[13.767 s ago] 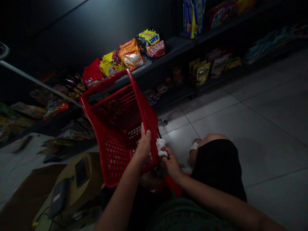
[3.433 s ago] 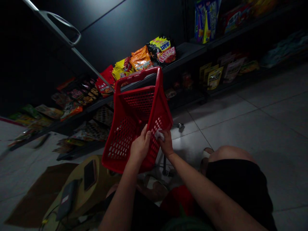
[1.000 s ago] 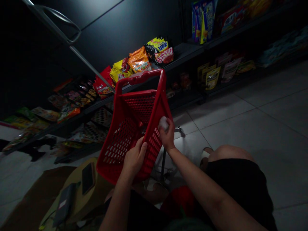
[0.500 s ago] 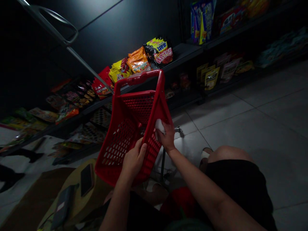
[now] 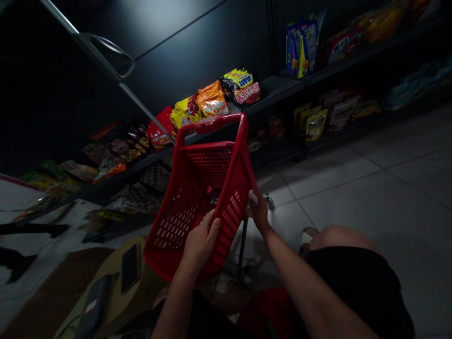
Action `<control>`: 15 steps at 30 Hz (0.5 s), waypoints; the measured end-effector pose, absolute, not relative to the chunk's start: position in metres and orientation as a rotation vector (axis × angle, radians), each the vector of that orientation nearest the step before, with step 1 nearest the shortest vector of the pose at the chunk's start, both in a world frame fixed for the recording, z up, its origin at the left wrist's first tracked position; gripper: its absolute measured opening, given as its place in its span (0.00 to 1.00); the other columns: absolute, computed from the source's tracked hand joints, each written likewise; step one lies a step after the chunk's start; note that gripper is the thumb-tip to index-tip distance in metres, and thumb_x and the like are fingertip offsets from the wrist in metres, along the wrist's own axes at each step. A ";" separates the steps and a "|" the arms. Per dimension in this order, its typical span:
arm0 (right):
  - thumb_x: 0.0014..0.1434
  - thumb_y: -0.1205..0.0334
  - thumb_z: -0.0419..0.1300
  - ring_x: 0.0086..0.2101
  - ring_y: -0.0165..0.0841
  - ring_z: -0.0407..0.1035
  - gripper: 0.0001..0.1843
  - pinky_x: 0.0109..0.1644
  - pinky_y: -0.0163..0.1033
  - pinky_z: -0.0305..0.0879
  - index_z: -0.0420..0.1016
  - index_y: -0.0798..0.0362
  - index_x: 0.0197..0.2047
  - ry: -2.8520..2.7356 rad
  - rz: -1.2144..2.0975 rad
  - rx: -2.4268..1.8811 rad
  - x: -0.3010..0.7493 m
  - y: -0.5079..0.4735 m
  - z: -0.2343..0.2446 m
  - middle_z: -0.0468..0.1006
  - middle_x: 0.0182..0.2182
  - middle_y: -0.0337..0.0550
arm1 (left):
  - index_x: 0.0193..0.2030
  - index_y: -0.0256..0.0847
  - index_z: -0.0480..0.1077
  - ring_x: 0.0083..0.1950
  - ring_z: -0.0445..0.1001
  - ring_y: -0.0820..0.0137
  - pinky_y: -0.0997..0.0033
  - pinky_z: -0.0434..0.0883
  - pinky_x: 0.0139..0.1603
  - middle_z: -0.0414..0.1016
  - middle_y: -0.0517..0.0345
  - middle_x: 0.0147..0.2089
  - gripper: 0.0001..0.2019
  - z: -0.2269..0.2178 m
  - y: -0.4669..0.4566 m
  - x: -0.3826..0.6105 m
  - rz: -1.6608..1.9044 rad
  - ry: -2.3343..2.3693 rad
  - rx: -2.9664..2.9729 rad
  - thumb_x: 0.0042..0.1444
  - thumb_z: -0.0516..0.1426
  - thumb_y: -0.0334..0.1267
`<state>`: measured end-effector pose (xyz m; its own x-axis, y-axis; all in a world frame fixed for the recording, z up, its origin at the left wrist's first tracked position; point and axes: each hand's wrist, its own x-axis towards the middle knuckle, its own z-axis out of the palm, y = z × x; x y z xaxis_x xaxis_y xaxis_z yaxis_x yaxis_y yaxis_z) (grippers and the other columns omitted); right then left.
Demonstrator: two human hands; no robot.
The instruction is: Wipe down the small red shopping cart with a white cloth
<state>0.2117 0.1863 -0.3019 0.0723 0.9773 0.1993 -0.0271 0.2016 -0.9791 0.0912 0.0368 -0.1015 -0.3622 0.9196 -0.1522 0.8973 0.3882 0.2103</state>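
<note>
Red plastic shopping basket (image 5: 243, 162), one only, tilted in midair above a person's lap, its perforated sides facing the camera and its single arched handle pointing away toward the shelves. The person's two bare hands work on it together: the left hand (image 5: 201, 247) grasps the basket's mesh wall with fingers curled around it, while the right hand (image 5: 259, 212) clenches one small white cloth (image 5: 251, 202) and presses it against the basket's outer edge. Just beyond that hand, a thin black pole (image 5: 242, 249) stands below the basket. Dark metal shelves (image 5: 271, 92) run diagonally behind, with a row of four snack bags (image 5: 212, 99) in red, yellow, orange and black on one shelf, and two blue-and-yellow packets (image 5: 302, 49) higher up at the right. Further packets on the lower shelves are too dim to count. A long metal rod with a looped end (image 5: 106, 56) crosses the upper left. At lower left, one phone (image 5: 130, 267) and one dark pouch (image 5: 93, 306) lie on a round tan cushion (image 5: 116, 292), which sits on a brown sheet of cardboard (image 5: 60, 287). To the right, a bare knee (image 5: 339, 238) and black shorts (image 5: 353, 287) rest over pale floor tiles (image 5: 353, 197).
</note>
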 end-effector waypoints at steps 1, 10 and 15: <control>0.58 0.58 0.54 0.46 0.42 0.70 0.23 0.52 0.52 0.68 0.72 0.55 0.55 -1.189 1.036 -1.102 0.212 0.189 -0.303 0.75 0.45 0.50 | 0.68 0.46 0.59 0.50 0.80 0.52 0.59 0.70 0.47 0.80 0.47 0.52 0.28 -0.101 0.037 0.091 0.136 2.404 1.607 0.69 0.37 0.53; 0.56 0.62 0.57 0.56 0.40 0.63 0.25 0.62 0.48 0.59 0.70 0.49 0.58 -1.344 0.965 -0.941 0.196 0.202 -0.261 0.72 0.55 0.47 | 0.68 0.46 0.60 0.52 0.79 0.52 0.60 0.70 0.48 0.81 0.48 0.52 0.27 -0.097 0.038 0.096 0.140 2.407 1.607 0.69 0.38 0.53; 0.51 0.64 0.54 0.45 0.41 0.70 0.24 0.51 0.47 0.67 0.71 0.55 0.52 -1.153 1.095 -1.179 0.214 0.207 -0.309 0.76 0.44 0.49 | 0.68 0.47 0.59 0.51 0.80 0.52 0.59 0.70 0.48 0.81 0.48 0.51 0.27 -0.099 0.039 0.094 0.124 2.410 1.603 0.69 0.39 0.53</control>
